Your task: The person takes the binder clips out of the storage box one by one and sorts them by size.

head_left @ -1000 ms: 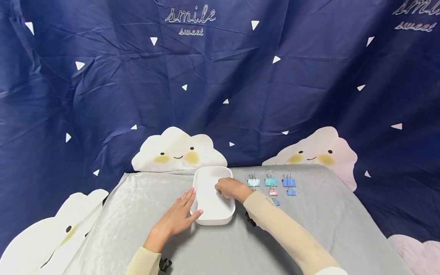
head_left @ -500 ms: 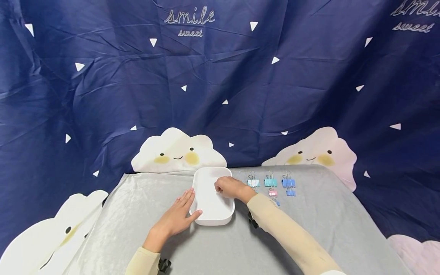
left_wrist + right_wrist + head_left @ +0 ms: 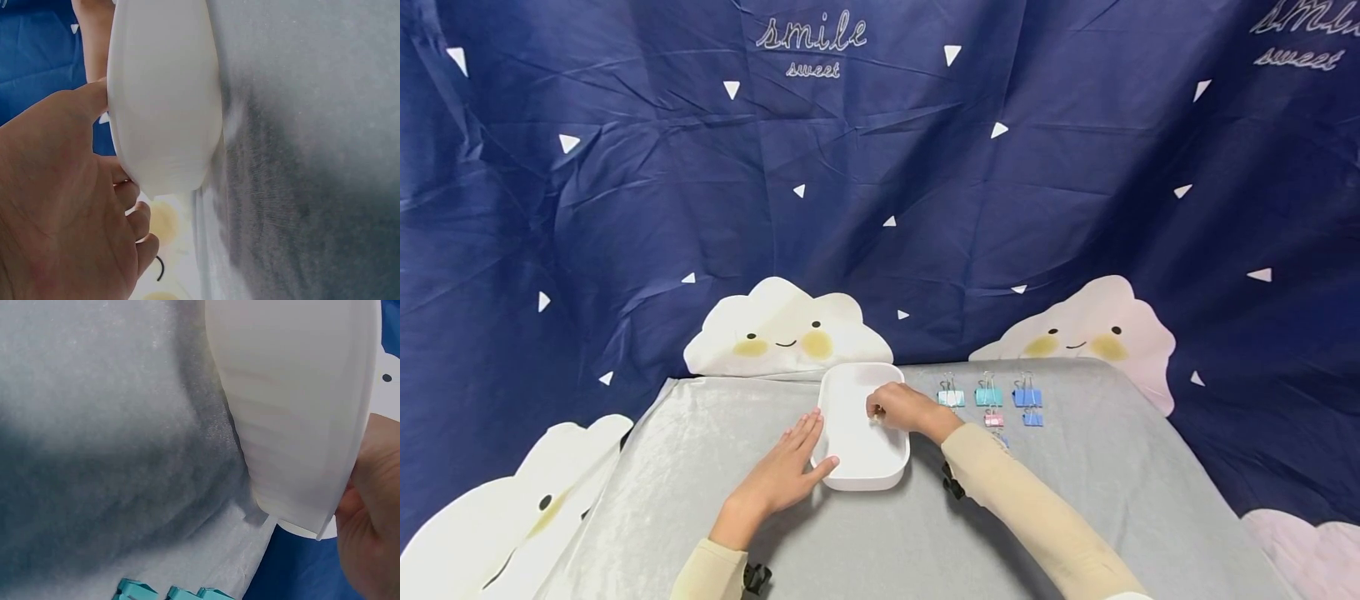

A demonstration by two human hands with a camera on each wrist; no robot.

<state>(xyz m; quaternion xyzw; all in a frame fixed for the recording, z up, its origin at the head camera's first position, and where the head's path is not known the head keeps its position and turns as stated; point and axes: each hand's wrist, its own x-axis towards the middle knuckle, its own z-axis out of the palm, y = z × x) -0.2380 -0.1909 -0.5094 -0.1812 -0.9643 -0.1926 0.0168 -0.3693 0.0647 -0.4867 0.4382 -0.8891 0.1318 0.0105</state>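
Observation:
A white, round-cornered tray [image 3: 857,483] lies on the grey cloth. My left hand [image 3: 782,471] rests against its left rim with the fingers extended; in the left wrist view, the left hand [image 3: 69,187] touches the rim of the tray [image 3: 165,94]. Inside the tray, toward its right side, my right hand [image 3: 901,407] has curled fingers. A small pale, shiny thing [image 3: 874,419] shows at its fingertips, mostly hidden, so its kind is unclear. The right wrist view has the right hand [image 3: 372,512] behind the tray wall [image 3: 294,412], its fingertips hidden.
Right of the tray lie several binder clips: white-and-teal [image 3: 951,398], teal [image 3: 988,397], blue [image 3: 1027,397], small pink [image 3: 994,419] and small blue [image 3: 1033,419]. Another small blue clip [image 3: 1003,440] is partly covered by the right sleeve [image 3: 1000,475]. A navy curtain [image 3: 880,167] hangs behind.
The right hand stays inside the tray with only slight finger and wrist movement; the small pale thing at its fingertips shows more now. The left hand has kept its place on the rim.

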